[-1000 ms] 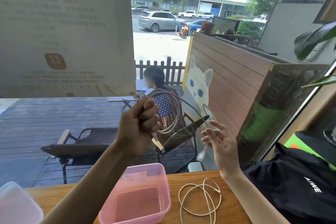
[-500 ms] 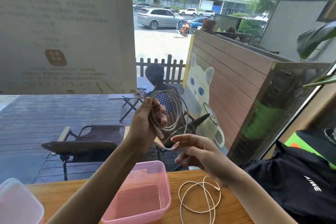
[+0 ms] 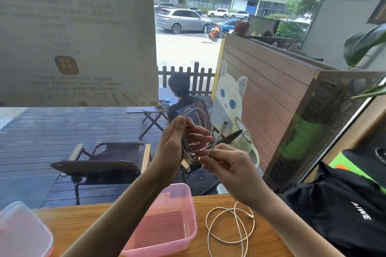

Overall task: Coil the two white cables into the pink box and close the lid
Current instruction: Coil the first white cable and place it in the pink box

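My left hand (image 3: 173, 148) is raised above the table and grips a white cable (image 3: 200, 115) wound into several loops. My right hand (image 3: 227, 165) pinches the free end of that same cable, its plug (image 3: 224, 127) sticking up to the right. Below them the pink box (image 3: 188, 200) stands open on the wooden table (image 3: 79, 225), with nothing in it. A second white cable (image 3: 229, 227) lies in loose loops on the table just right of the box. The translucent lid (image 3: 20, 233) rests at the table's far left.
A black bag (image 3: 338, 215) sits on the table's right side, close to the loose cable. Straight ahead is a window; beyond it are a deck with folding chairs (image 3: 104, 162) and a seated person (image 3: 181, 98).
My right hand moved from open beside the coil to the coil and took hold of the cable's free end. My left hand still holds the loops up.
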